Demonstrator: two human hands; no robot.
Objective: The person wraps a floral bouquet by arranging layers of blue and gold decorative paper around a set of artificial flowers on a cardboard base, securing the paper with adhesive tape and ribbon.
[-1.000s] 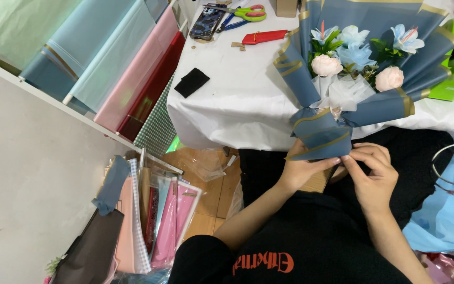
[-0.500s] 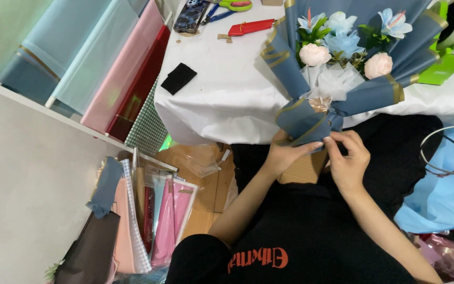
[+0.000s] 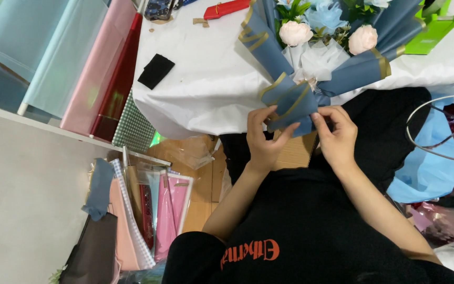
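The bouquet (image 3: 316, 58) lies at the table (image 3: 206, 89) edge, its top cut off; left hand (image 3: 264, 139) and right hand (image 3: 340, 137) pinch its blue wrapping base, fingertips partly hidden; free space below.

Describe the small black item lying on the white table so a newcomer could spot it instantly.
Start at the white table. Left of the blue-wrapped bouquet, near the table's left edge, lies a flat black rectangle. It is the only dark, plain piece there, apart from the red tool further up.
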